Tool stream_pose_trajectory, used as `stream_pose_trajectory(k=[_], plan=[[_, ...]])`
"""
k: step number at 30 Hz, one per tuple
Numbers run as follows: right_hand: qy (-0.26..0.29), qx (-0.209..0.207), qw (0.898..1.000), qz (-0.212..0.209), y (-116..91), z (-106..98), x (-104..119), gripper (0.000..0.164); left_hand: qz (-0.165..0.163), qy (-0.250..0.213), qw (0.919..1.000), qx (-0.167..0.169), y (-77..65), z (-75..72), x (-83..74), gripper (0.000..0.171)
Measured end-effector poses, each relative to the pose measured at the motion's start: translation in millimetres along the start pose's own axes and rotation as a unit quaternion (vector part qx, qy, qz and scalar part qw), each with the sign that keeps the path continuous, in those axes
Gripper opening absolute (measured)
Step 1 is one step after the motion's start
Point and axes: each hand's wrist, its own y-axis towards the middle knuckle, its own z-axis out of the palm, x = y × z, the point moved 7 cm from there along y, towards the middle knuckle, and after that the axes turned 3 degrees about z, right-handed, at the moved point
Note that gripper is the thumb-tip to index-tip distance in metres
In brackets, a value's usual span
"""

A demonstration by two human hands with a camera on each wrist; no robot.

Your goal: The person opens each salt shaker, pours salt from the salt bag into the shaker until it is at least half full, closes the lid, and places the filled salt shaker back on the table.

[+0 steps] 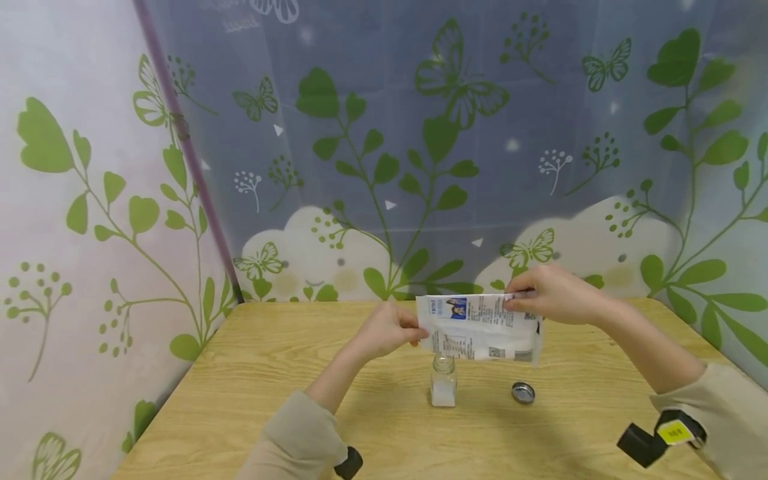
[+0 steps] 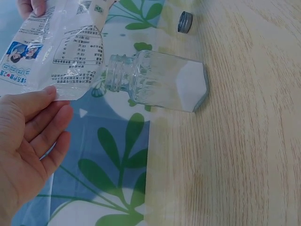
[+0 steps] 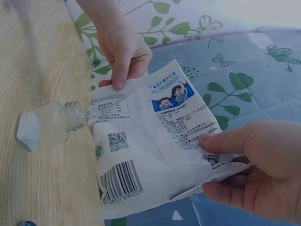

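Nearby, a round metal lid point(image 1: 523, 393) lies on the wood-grain table point(image 1: 384, 440) beside an upright clear glass jar point(image 1: 444, 377), white contents point(image 1: 444, 395) at its bottom, a leaf-print backdrop point(image 1: 360, 167) behind. The printed plastic bag point(image 1: 480, 328) is held at the jar's mouth, left hand point(image 1: 387, 328) pinching one end, right hand point(image 1: 552, 295) gripping the other.

A: ok so what's the surface here?
B: pale yellowish table point(image 1: 210, 400), streaky wood grain all over.
A: and what's on it?
B: clear glass jar point(image 1: 444, 375) standing upright, some white stuff point(image 1: 444, 395) in the bottom. then a round silvery lid point(image 1: 523, 393) lying near it, off to the right, not touching.
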Motion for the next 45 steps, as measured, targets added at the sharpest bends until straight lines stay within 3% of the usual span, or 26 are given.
stream_pose_trajectory(k=[15,45], plan=[[-0.001,0.002,1.0,-0.002,-0.5,0.8,-1.9,0.009,0.017,-0.005,0.9998,-0.005,0.3,1.6,0.9,0.019],[-0.004,0.001,1.0,-0.003,-0.6,-0.4,0.8,0.008,0.008,-0.006,0.9999,-0.003,-1.2,2.2,0.1,0.016]])
